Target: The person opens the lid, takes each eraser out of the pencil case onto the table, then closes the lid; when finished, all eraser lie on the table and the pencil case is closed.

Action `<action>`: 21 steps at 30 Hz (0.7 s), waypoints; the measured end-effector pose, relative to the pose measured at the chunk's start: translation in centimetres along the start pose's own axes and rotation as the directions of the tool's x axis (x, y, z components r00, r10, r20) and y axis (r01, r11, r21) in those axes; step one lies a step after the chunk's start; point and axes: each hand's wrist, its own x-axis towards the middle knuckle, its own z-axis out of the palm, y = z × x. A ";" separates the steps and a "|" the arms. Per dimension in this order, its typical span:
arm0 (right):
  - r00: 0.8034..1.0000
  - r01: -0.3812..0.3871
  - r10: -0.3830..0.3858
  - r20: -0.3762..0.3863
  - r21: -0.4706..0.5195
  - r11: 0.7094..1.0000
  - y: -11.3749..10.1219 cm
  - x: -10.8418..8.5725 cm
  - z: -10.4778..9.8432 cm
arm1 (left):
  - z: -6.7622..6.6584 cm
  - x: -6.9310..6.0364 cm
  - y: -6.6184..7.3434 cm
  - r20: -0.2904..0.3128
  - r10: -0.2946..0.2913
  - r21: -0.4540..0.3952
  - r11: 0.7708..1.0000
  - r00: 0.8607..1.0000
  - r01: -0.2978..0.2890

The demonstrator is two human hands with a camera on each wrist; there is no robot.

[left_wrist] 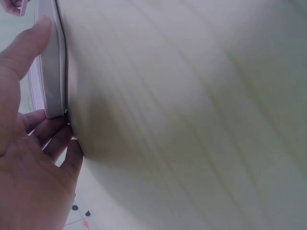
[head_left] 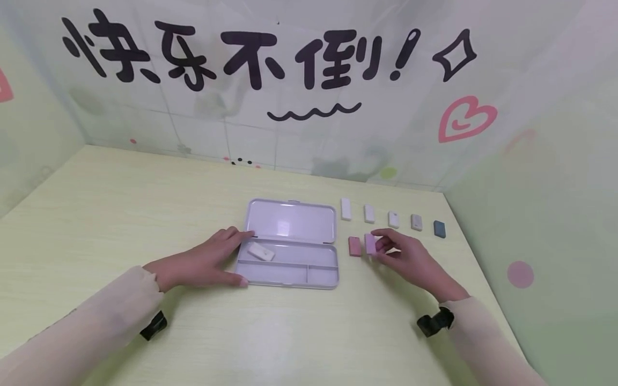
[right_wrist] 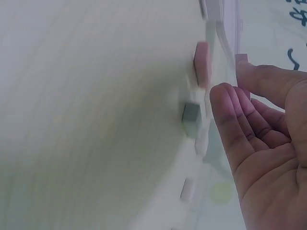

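A pale lilac pencil case (head_left: 288, 274) lies with its lid (head_left: 292, 221) folded back. My left hand (head_left: 205, 264) holds the case by its left end, thumb at the front corner and fingers toward the hinge. In the left wrist view, this thumb (left_wrist: 36, 40) lies against the case's side wall (left_wrist: 52, 72). One white eraser (head_left: 260, 251) rests slanted in the rear compartment. Right of the case, my right hand (head_left: 407, 259) pinches a purple eraser (head_left: 369, 244) between thumb and fingers. Just left of it is a pink eraser (head_left: 354, 246).
Behind the right hand runs a row: a long white eraser (head_left: 345, 209), two smaller white erasers (head_left: 369, 213), a greyish eraser (head_left: 416, 222) and a dark blue eraser (head_left: 439, 229). Printed sheets (head_left: 289, 139) enclose the table's back and sides.
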 end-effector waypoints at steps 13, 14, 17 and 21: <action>0.997 -0.078 0.075 -0.032 -0.101 0.992 3.7 -1.9 -2.4 | 0.0 0.0 0.1 0.001 -0.007 0.003 1.000 1.000 0.007; 0.997 -0.080 0.078 -0.027 -0.106 0.991 4.0 -2.0 -2.5 | 0.0 0.0 0.1 0.002 -0.009 0.001 1.000 1.000 0.009; 0.996 -0.087 0.086 -0.011 -0.113 0.990 4.6 -2.2 -2.7 | 0.0 0.0 0.1 0.004 -0.015 -0.004 1.000 1.000 0.015; 0.996 -0.093 0.094 0.004 -0.120 0.988 5.1 -2.5 -2.9 | 0.0 0.0 0.1 0.003 -0.016 -0.007 1.000 1.000 0.016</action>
